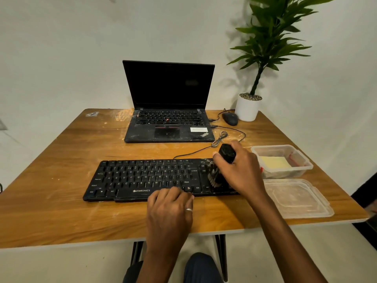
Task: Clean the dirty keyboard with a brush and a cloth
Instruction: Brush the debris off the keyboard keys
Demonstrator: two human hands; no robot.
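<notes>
A black dusty keyboard (pixel 142 178) lies across the wooden table (pixel 61 211), its cable running back toward the laptop. My right hand (pixel 240 170) is closed around a black brush (pixel 226 153), whose bristles (pixel 213 177) touch the keys at the keyboard's right end. My left hand (pixel 170 207) rests with curled fingers on the keyboard's front edge, near the right Ctrl key, pressing it down. A yellow cloth (pixel 275 162) lies folded inside a clear plastic box (pixel 306 162) to the right of the keyboard.
An open dusty black laptop (pixel 169 123) stands behind the keyboard. A black mouse (pixel 230 118) and a white plant pot (pixel 247 108) are at the back right. A clear plastic lid (pixel 297 199) lies at the front right. Dust streaks cover the table.
</notes>
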